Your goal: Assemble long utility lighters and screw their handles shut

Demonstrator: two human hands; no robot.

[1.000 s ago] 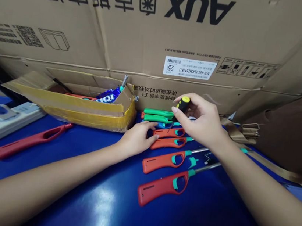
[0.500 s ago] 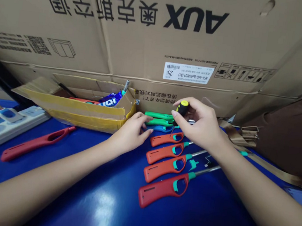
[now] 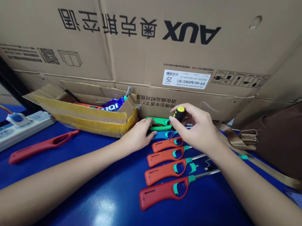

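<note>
A row of long-nosed lighters lies on the blue table: several red ones [image 3: 164, 168] in front, a blue one and two green ones [image 3: 159, 121] at the back. My left hand [image 3: 138, 135] rests on the near end of the green and blue lighters, fingers curled against them. My right hand [image 3: 197, 128] pinches a small screwdriver [image 3: 178, 113] with a black and yellow handle, held upright over the green and blue lighters. Its tip is hidden behind the fingers and lighters.
A low taped cardboard tray [image 3: 89, 118] with a blue packet and lighter parts sits left of my hands. A lone red lighter shell [image 3: 43, 146] lies at the left, beside a white power strip [image 3: 3, 134]. A big cardboard box [image 3: 160, 40] forms the back wall. Brown tape rolls lie at the right.
My left hand moved from the red lighters back to the green and blue ones. My right hand carried the screwdriver slightly back along the row. The view tilted downward.
</note>
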